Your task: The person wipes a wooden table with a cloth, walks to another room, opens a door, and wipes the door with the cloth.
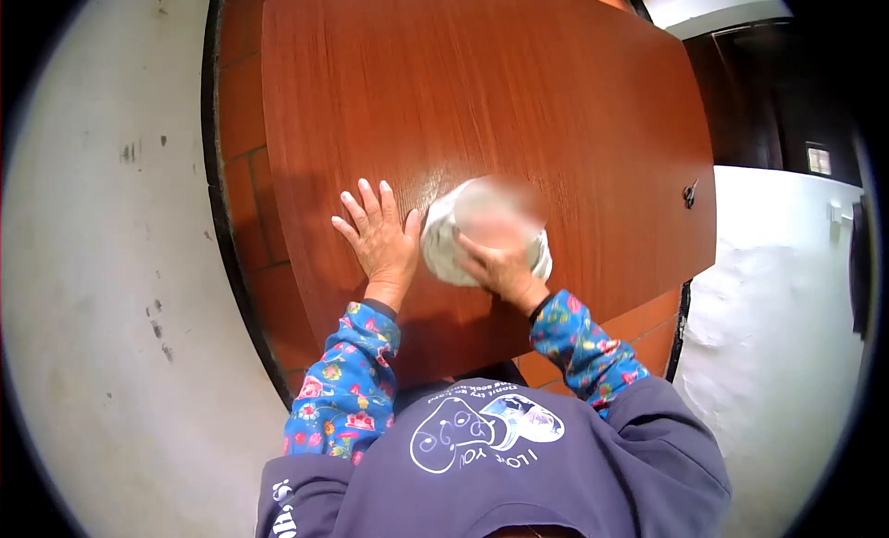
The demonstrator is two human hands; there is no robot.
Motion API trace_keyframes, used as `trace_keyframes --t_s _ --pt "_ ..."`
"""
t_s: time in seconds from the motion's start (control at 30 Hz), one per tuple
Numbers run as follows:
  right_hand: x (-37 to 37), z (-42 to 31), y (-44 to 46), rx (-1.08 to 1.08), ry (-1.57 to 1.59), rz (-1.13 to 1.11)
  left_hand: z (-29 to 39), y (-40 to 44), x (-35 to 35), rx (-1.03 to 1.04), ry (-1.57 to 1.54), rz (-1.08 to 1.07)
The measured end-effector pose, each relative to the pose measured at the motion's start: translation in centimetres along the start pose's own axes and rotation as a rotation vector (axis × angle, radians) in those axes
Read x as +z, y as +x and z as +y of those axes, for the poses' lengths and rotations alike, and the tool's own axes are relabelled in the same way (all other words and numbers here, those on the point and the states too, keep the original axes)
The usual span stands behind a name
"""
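My left hand [383, 246] lies flat on the brown wooden tabletop [444, 84], fingers spread, holding nothing. Just to its right is a crumpled whitish cloth [443, 246] on the table near the front edge. My right hand [505, 265] rests on this cloth and grips it, the thumb side toward my left hand. A blurred patch hides the fingertips of that hand and the upper part of the cloth.
Small dark-handled scissors [690, 194] lie near the table's right edge. A pale wall [111, 260] rises on the left, beyond a strip of reddish floor tiles [243, 103]. On the right stands a white surface [778, 269].
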State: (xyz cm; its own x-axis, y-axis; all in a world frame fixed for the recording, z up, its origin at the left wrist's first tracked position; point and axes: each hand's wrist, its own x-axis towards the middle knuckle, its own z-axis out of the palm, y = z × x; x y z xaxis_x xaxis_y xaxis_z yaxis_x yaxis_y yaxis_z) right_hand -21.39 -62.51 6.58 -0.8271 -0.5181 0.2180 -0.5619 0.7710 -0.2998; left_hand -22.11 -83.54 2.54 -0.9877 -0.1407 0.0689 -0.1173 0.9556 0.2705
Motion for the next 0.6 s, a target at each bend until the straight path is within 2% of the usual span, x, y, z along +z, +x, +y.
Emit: trace_keyframes --t_s 0.07,0.17,0.47,0.6 --pt "-1.0 -0.1 0.7 -0.036 -0.031 -0.075 0.2 0.1 -0.2 -0.002 -0.020 0.006" --pt "-0.2 2.6 4.3 -0.127 0.010 -0.040 0.2 0.1 -0.1 -0.015 0.007 -0.016" --pt "4.0 15.9 27.2 -0.176 -0.135 0.231 0.3 0.1 -1.4 -0.057 0.004 -0.108" --pt "5.8 20.4 34.0 -0.109 -0.333 0.245 0.3 0.0 -1.2 -0.065 -0.005 -0.118"
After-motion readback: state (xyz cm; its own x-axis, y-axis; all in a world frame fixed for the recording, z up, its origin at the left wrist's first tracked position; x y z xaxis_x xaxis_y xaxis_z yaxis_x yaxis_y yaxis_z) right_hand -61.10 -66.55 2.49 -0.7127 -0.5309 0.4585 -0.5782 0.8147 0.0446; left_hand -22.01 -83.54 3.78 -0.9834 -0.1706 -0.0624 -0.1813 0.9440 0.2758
